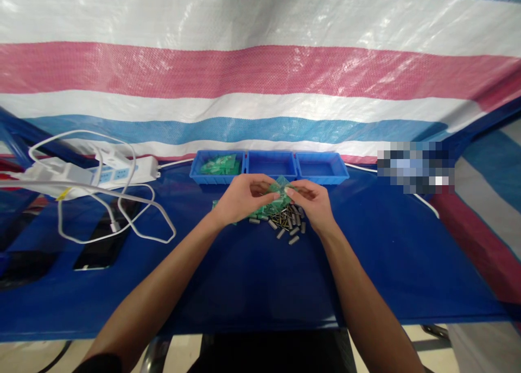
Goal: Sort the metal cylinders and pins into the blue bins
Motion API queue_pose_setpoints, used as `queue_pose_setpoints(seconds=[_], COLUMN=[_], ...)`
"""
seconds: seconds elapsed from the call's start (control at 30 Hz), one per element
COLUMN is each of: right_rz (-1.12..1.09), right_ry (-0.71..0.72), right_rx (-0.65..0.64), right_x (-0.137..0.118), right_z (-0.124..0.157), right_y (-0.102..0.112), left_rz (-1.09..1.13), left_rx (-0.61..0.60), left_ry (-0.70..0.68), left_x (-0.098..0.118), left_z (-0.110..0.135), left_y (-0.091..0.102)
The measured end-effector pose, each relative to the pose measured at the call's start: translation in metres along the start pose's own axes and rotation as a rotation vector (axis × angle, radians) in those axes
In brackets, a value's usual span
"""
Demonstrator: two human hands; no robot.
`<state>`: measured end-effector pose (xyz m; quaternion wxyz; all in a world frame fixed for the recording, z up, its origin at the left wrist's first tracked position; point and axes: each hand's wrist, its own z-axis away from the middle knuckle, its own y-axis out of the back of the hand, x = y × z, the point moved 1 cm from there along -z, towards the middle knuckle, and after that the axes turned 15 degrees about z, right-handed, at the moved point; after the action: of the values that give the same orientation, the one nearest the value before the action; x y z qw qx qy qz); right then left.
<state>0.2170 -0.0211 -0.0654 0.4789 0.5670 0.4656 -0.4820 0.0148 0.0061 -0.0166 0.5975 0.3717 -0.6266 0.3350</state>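
Left of frame: white power strip (122, 169), looped white cable (138, 229) on blue table (244, 275). Centre: left hand (238, 199) grip pinching green packet (280, 190) above small metal cylinders (287, 223). Right hand (311, 202) grip pinching same packet's right edge. Behind: three blue bins (321, 176), leftmost holding more green packets (220, 165).

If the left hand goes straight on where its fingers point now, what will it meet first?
Probably the green packet that the left hand pinches; right behind it is the right hand. Depth is unclear.
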Motion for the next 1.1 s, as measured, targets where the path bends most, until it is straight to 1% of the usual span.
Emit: queue_pose_setpoints(seconds=[0.1, 0.2, 0.3, 0.37, 0.43, 0.5, 0.53, 0.63, 0.7, 0.77, 0.8, 0.83, 0.9, 0.93, 0.97, 1.03, 1.1], right_rz=[-0.006, -0.011, -0.019, -0.022, -0.025, -0.027, -0.029, -0.033, -0.036, -0.038, -0.039, -0.039, -0.039, -0.039, -0.039, -0.038, -0.036], right_ry=[-0.003, -0.012, -0.033, -0.054, -0.067, -0.072, -0.073, -0.08, -0.088, -0.094, -0.095, -0.095, -0.09, -0.085, -0.081, -0.077, -0.081], right_rx=[-0.015, -0.025, -0.007, -0.006, -0.013, -0.021, -0.025, -0.04, -0.044, -0.042, -0.041, -0.041, -0.043, -0.045, -0.047, -0.05, -0.053], right_x=[0.0, -0.001, 0.0, 0.0, 0.001, 0.001, 0.002, 0.002, 0.002, 0.002, 0.002, 0.001, 0.001, 0.001, 0.001, 0.001, 0.0], right_z=[0.0, 0.0, -0.001, -0.002, -0.002, -0.002, -0.002, -0.002, -0.002, -0.002, -0.002, -0.003, -0.003, -0.002, -0.002, -0.002, -0.002], right_y=[-0.001, 0.0, 0.001, 0.002, 0.002, 0.002, 0.002, 0.001, 0.001, 0.0, 0.0, 0.0, 0.0, 0.0, 0.0, 0.0, -0.001], left_rz=[-0.137, -0.298, -0.486, -0.635, -0.781, -0.905, -0.939, -0.946, -0.925, -0.891, -0.869, -0.845, -0.807, -0.809, -0.82, -0.836, -0.846], left_rx=[0.059, 0.18, 0.325, 0.403, 0.442, 0.485, 0.482, 0.414, 0.371, 0.307, 0.243, 0.146, -0.131, -0.245, -0.319, -0.38, -0.389], left_ry=[-0.07, -0.174, -0.337, -0.411, -0.436, -0.397, -0.367, -0.313, -0.347, -0.394, -0.404, -0.387, -0.27, -0.211, -0.162, -0.089, -0.037], left_x=[0.004, 0.011, 0.017, 0.017, 0.011, 0.002, -0.004, -0.016, -0.016, -0.01, -0.006, -0.001, 0.005, 0.007, 0.008, 0.007, 0.005], left_z=[0.0, 0.0, 0.0, 0.0, -0.001, -0.003, -0.004, -0.006, -0.007, -0.007, -0.006, -0.005, -0.003, -0.001, 0.001, 0.005, 0.006], left_y=[0.002, 0.008, 0.021, 0.033, 0.047, 0.06, 0.066, 0.073, 0.071, 0.064, 0.06, 0.056, 0.047, 0.044, 0.042, 0.038, 0.037])
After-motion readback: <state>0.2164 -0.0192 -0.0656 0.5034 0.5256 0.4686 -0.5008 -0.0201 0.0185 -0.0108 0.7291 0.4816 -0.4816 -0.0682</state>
